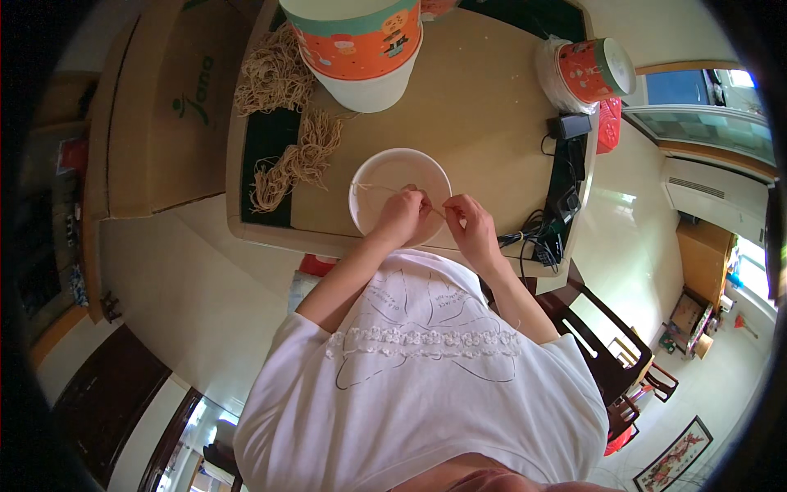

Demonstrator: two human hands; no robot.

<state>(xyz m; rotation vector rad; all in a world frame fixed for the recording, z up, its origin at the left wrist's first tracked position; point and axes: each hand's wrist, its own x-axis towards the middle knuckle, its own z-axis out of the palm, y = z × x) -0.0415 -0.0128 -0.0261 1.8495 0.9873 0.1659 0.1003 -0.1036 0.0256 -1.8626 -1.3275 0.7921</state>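
Note:
A white paper bucket (398,162) sits at the table's near edge, its open mouth toward me. A thin tan string (375,188) runs from the bucket's left rim across its mouth to my hands. My left hand (403,215) is over the bucket's mouth, fingers closed on the string. At the bucket's right rim, my right hand (471,228) pinches the string between thumb and fingers. A short length of it spans the small gap between both hands. The string's ends are too fine to make out.
Bundles of tan string (299,162) lie at the table's left. Stacked orange-and-green printed buckets (361,57) stand at the back, smaller ones (594,70) at the far right. Black cables and adapters (566,201) line the right edge. A large cardboard box (160,123) stands left of the table.

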